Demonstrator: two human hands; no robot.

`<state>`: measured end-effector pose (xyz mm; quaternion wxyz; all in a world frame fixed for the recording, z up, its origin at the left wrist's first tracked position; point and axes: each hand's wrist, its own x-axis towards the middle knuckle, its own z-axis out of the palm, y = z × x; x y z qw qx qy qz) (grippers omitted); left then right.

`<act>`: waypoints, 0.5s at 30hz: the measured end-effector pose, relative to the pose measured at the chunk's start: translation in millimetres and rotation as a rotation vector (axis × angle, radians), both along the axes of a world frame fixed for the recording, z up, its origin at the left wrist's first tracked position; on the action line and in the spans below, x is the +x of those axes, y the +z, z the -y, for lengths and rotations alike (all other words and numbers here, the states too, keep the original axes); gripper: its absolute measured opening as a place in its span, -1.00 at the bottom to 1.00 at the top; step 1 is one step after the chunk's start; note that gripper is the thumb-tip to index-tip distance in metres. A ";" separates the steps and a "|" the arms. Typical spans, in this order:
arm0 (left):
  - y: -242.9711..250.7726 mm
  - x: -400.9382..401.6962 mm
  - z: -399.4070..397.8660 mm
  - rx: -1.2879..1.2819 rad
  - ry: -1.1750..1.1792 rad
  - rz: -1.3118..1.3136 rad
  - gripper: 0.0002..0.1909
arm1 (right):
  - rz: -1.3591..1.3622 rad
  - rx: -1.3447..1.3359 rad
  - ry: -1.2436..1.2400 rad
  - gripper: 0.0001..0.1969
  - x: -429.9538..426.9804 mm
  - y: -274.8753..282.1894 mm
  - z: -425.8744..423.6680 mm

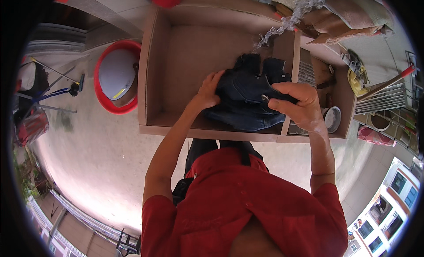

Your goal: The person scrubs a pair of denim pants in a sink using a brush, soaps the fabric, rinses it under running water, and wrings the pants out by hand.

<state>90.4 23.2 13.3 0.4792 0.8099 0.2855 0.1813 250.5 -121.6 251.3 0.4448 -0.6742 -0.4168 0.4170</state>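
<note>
A dark blue denim garment (245, 91), with metal buttons on it, lies bunched in the right part of a brown sink basin (142, 75), next to the divider. My left hand (210, 91) rests against the garment's left edge; whether its fingers grip the cloth is hard to tell. Thumb and fingers of my right hand (296, 103) pinch the garment's right edge near a button. A stream of water (285, 25) falls from the upper right into the basin just beyond the cloth. The garment's underside is hidden.
Right of the divider, a side compartment holds a ribbed washboard surface (306, 71), brushes and a white round container (332, 119). A red basin (117, 109) with a grey-white lid-like object (116, 75) stands on the floor at left. A red-tipped handle (387, 83) juts out at right.
</note>
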 end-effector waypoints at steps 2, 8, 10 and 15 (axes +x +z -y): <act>1.3 4.1 -4.9 -0.159 -0.127 -0.014 -0.61 | 0.107 0.104 0.047 -0.77 3.4 6.7 -12.7; 33.9 -11.4 -70.0 -0.439 0.478 -0.221 -0.65 | 0.442 0.266 -0.320 -0.69 49.8 -53.1 -79.2; 31.1 -7.2 -72.2 -0.309 0.577 -0.169 -0.56 | 1.019 0.218 -0.415 -0.50 81.3 -108.8 -99.6; -47.2 -7.9 -53.8 -0.347 -0.091 -0.513 -0.30 | 0.687 -0.420 -0.025 -0.39 63.8 -266.2 -79.3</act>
